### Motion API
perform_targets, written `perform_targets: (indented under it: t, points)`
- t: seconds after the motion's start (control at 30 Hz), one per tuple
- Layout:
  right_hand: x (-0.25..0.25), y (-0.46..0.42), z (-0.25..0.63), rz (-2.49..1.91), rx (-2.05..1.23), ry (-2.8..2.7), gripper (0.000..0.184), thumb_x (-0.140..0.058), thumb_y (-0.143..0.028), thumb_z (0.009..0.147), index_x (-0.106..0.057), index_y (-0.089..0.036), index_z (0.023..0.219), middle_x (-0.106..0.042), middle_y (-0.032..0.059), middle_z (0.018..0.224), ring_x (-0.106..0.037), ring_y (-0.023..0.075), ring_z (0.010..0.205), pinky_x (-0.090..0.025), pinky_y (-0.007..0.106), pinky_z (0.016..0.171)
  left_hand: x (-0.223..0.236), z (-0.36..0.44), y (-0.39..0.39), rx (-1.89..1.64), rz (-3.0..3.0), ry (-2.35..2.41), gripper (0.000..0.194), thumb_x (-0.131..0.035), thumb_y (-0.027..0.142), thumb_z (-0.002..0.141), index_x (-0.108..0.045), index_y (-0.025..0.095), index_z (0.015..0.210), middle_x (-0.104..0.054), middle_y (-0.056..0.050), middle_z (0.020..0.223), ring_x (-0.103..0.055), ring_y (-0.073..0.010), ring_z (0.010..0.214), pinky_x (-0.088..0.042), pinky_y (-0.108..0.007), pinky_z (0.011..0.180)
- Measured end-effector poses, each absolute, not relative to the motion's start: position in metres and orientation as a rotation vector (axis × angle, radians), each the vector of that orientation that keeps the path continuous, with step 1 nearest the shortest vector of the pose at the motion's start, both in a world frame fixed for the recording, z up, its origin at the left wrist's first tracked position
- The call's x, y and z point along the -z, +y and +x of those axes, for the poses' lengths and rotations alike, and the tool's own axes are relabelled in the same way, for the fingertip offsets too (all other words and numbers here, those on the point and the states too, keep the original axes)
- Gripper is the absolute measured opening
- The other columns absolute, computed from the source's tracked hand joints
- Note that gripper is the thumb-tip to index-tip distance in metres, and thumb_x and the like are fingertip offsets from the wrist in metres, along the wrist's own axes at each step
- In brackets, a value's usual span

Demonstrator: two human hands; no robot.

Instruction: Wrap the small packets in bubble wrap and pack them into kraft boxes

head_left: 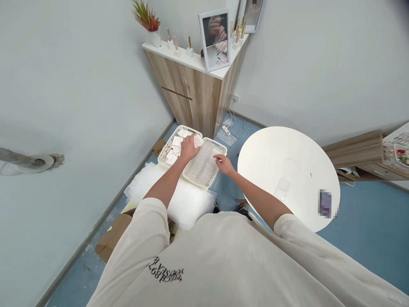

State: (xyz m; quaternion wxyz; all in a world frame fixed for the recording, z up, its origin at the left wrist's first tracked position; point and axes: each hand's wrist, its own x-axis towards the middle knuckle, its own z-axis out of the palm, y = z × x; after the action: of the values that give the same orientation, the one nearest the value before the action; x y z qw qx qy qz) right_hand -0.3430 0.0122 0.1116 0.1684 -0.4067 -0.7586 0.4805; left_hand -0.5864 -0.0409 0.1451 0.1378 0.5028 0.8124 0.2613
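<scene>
My left hand (189,149) is over a white basket (162,156) that holds several white packets (172,158). Its fingers and thumb close around one white packet (197,140) near the basket's right side. My right hand (224,164) is at the right edge of a second white basket (208,186), with fingertips pinched together; what they hold, if anything, is too small to make out. Rows of clear plastic cases (202,164) fill this second basket.
Beneath the baskets lies a stack of white translucent sheeting (188,204), with a cardboard box (113,236) beside it. A round white table (287,149) on the right carries a clear open case (283,187) and a blurred phone-like object (325,204). Behind stands a wooden cabinet (194,85).
</scene>
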Motion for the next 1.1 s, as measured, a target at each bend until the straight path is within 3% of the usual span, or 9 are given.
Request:
perform_targets:
  t: [0.13,0.27,0.5,0.83,1.1]
  points:
    - [-0.121,0.025,-0.312,-1.302,-1.473,-1.865,0.028,-0.054,-0.023,0.085,-0.071,-0.022,0.107,-0.073,0.0043,0.112,-0.067,0.0178,0.100,-0.052,0.036,0.097,-0.155,-0.521,-0.015,-0.957,1.515,2.160,0.081,-0.079,0.035,0.076,-0.044,0.021,0.147,-0.053,-0.015,0.138,-0.045,-0.0382,0.134,-0.032,-0.050,0.115]
    - [-0.133,0.037,-0.261,-1.436,-1.688,-1.408,0.028,-0.056,-0.029,0.085,-0.069,-0.021,0.108,-0.075,0.0049,0.106,-0.070,0.0174,0.095,-0.056,0.032,0.082,-0.157,-0.438,0.003,-1.041,1.510,1.928,0.088,-0.081,0.032,0.072,-0.041,0.021,0.150,-0.056,-0.013,0.129,-0.057,-0.0313,0.120,-0.043,-0.044,0.108]
    - [-0.134,0.050,-0.138,-1.509,-1.735,-0.996,0.025,-0.066,-0.029,0.076,-0.069,-0.021,0.100,-0.075,0.0049,0.099,-0.070,0.0166,0.090,-0.056,0.030,0.080,-0.142,-0.297,0.020,-0.979,1.486,1.560,0.074,-0.077,0.025,0.073,-0.046,0.024,0.140,-0.061,-0.010,0.126,-0.062,-0.0259,0.117,-0.050,-0.041,0.100]
    - [-0.113,0.054,0.036,-1.618,-1.568,-0.801,0.028,-0.074,-0.024,0.067,-0.068,-0.019,0.094,-0.066,-0.0015,0.073,-0.063,0.0130,0.071,-0.056,0.029,0.073,-0.111,-0.145,0.041,-0.786,1.583,1.430,0.074,-0.083,0.029,0.072,-0.049,0.024,0.138,-0.052,-0.012,0.138,-0.058,-0.0286,0.121,-0.051,-0.041,0.099]
    - [-0.094,0.045,0.125,-1.710,-1.656,-0.808,0.011,-0.074,-0.022,0.069,-0.069,-0.017,0.077,-0.065,-0.0001,0.069,-0.058,0.0110,0.064,-0.051,0.025,0.066,-0.076,-0.068,0.034,-0.595,1.558,1.446,0.085,-0.084,0.030,0.072,-0.045,0.025,0.148,-0.048,-0.015,0.145,-0.053,-0.0336,0.131,-0.044,-0.047,0.110]
